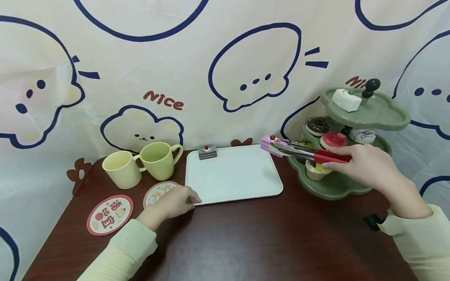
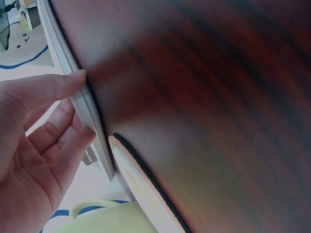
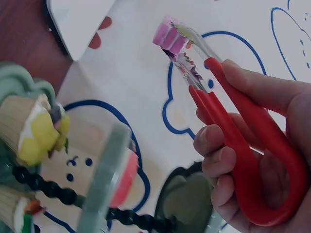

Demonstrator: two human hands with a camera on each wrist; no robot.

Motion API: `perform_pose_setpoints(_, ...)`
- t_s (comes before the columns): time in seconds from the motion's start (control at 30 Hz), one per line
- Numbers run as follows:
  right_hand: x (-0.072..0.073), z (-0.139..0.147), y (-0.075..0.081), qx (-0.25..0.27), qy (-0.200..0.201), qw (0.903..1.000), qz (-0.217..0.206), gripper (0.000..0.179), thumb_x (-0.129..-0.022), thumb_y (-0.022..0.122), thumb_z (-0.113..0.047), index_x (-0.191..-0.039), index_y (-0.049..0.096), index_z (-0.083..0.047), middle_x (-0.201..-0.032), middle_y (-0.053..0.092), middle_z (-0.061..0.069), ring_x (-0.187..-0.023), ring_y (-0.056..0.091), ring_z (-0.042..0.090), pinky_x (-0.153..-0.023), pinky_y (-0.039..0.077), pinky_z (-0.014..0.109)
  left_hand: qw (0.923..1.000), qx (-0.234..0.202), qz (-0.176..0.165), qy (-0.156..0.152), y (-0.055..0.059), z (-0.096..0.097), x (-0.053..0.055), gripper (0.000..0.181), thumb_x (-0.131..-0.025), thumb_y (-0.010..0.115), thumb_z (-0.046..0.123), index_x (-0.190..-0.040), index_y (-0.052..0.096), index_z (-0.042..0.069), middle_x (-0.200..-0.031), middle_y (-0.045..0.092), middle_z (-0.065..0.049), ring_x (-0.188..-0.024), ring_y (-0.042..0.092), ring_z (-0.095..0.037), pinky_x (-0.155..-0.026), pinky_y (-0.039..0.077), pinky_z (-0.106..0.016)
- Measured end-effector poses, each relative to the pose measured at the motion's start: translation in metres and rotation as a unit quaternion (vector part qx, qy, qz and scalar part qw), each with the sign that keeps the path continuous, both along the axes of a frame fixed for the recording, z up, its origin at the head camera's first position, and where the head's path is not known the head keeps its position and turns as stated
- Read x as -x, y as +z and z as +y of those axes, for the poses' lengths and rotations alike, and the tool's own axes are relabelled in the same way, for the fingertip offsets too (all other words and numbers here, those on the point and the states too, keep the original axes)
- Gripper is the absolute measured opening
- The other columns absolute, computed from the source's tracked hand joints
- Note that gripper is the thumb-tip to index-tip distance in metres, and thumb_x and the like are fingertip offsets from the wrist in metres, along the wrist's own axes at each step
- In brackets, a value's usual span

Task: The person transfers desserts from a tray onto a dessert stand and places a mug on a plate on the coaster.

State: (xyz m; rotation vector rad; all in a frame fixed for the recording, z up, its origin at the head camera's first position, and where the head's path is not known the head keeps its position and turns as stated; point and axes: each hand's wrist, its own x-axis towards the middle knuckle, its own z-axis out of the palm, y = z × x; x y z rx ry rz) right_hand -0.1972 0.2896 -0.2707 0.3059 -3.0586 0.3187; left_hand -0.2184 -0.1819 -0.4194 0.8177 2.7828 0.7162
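My right hand [image 1: 371, 164] grips red-handled tongs [image 3: 231, 131] by their handles. Between the tong tips is a small pink-purple cake piece [image 3: 167, 36], with a red berry on top in the head view. It is held up between the white tray's [image 1: 233, 177] right side and the green tiered stand [image 1: 323, 191]. At the tray's near left corner, my left hand [image 1: 176, 201] holds the rim, its thumb and fingertips on the edge in the left wrist view. A chocolate cake slice [image 1: 207, 152] with a red berry sits at the tray's far left.
Two yellow-green mugs [image 1: 122, 171] stand at the back left. Before them lie a red-rimmed round coaster [image 1: 110, 215] and a paler coaster [image 1: 156, 191], partly behind my left hand. The stand carries donuts [image 1: 333, 140], cupcakes [image 1: 315, 171] and a white cake slice [image 1: 346, 100].
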Motion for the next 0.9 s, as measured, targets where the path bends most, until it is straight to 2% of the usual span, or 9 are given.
perform_pose_setpoints(0.3, -0.01, 0.016, 0.023, -0.031, -0.024, 0.9991, 0.016, 0.081, -0.089, 0.069, -0.064, -0.143, 0.057, -0.004, -0.127, 0.057, 0.039, -0.091, 0.06, 0.038, -0.055, 0.041, 0.037, 0.9999, 0.006, 0.006, -0.006, -0.002, -0.002, 0.003, 0.022, -0.084, 0.072, -0.009, -0.097, 0.079, 0.006, -0.094, 0.075, 0.0, -0.096, 0.07, -0.021, -0.083, 0.058, -0.038)
perform_pose_setpoints(0.4, -0.015, 0.021, 0.03, -0.041, -0.035, 0.9982, 0.025, 0.082, -0.09, 0.068, -0.064, -0.142, 0.057, -0.003, -0.125, 0.058, 0.04, -0.085, 0.058, 0.037, -0.053, 0.039, 0.036, 0.9999, 0.007, 0.008, -0.007, -0.001, -0.003, 0.004, 0.022, -0.084, 0.072, -0.009, -0.097, 0.079, 0.006, -0.094, 0.075, 0.0, -0.094, 0.07, -0.019, -0.082, 0.058, -0.038)
perform_pose_setpoints(0.5, -0.02, 0.027, 0.035, -0.039, -0.049, 0.9971, 0.043, 0.081, -0.09, 0.068, -0.062, -0.14, 0.057, 0.001, -0.115, 0.061, 0.039, -0.078, 0.055, 0.035, -0.051, 0.038, 0.035, 0.9999, 0.006, 0.008, -0.01, -0.001, -0.003, 0.005, 0.022, -0.084, 0.072, -0.009, -0.097, 0.079, 0.006, -0.094, 0.075, 0.0, -0.09, 0.069, -0.016, -0.079, 0.058, -0.035)
perform_pose_setpoints(0.63, -0.027, 0.038, 0.042, -0.028, -0.079, 0.9945, 0.062, 0.083, -0.091, 0.068, -0.061, -0.139, 0.055, 0.006, -0.102, 0.059, 0.038, -0.076, 0.051, 0.037, -0.051, 0.036, 0.036, 0.9998, 0.005, 0.011, -0.013, 0.001, -0.004, 0.006, 0.022, -0.084, 0.072, -0.01, -0.097, 0.079, 0.006, -0.095, 0.075, -0.001, -0.087, 0.068, -0.014, -0.077, 0.058, -0.033)
perform_pose_setpoints(0.8, -0.037, 0.051, 0.045, -0.013, -0.122, 0.989, 0.083, 0.081, -0.095, 0.065, -0.057, -0.141, 0.051, 0.009, -0.103, 0.053, 0.043, -0.083, 0.045, 0.046, -0.05, 0.039, 0.035, 0.9997, 0.004, 0.014, -0.021, 0.002, -0.003, 0.007, 0.022, -0.084, 0.071, -0.01, -0.097, 0.08, 0.006, -0.094, 0.075, -0.001, -0.087, 0.068, -0.014, -0.076, 0.058, -0.033)
perform_pose_setpoints(0.9, -0.041, 0.059, 0.045, 0.014, -0.142, 0.9848, 0.099, 0.075, -0.099, 0.064, -0.049, -0.142, 0.047, 0.01, -0.109, 0.05, 0.043, -0.089, 0.043, 0.049, -0.049, 0.04, 0.034, 0.9997, 0.004, 0.013, -0.02, 0.002, -0.003, 0.007, 0.022, -0.084, 0.071, -0.01, -0.096, 0.08, 0.006, -0.094, 0.075, -0.001, -0.087, 0.068, -0.013, -0.076, 0.058, -0.032)
